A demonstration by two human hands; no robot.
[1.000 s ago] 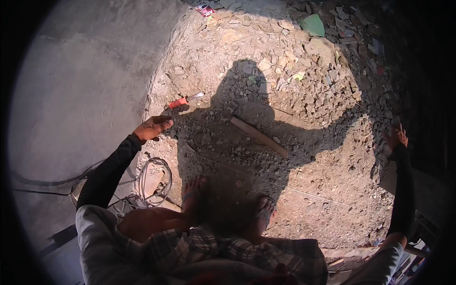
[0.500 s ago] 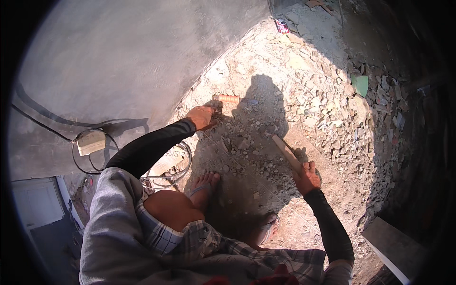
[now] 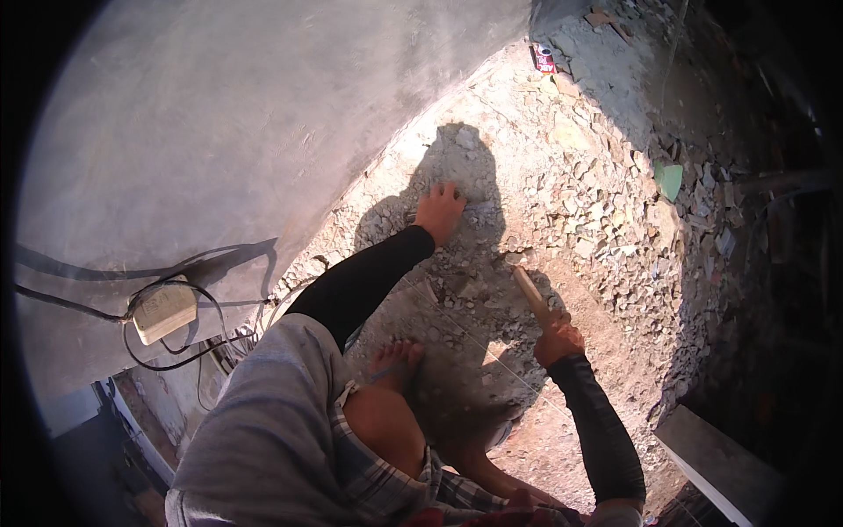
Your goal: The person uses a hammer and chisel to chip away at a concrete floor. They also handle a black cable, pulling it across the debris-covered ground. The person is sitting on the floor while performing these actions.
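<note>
My left hand (image 3: 441,213) is down on the rubble with its fingers curled over the orange-handled tool, whose handle it mostly covers. The tool's flat grey blade (image 3: 479,209) shows just right of the fingers, in my shadow. Closed around the near end of a wooden stick-like handle (image 3: 530,292) is my right hand (image 3: 558,339). That handle slants up and left, its far end close to the loose stones; what is fixed there, if anything, I cannot make out.
Broken stones (image 3: 588,202) cover the ground beside a smooth grey wall (image 3: 246,114). At left a pale box (image 3: 167,312) has black cable around it. A thin string (image 3: 492,353) crosses near my feet. A board (image 3: 716,461) lies lower right, a green shard (image 3: 669,181) at right.
My left hand has moved right onto the orange-handled tool, which lay uncovered before. My right hand keeps hold of the wooden handle, nearly in place. The view has shifted somewhat.
</note>
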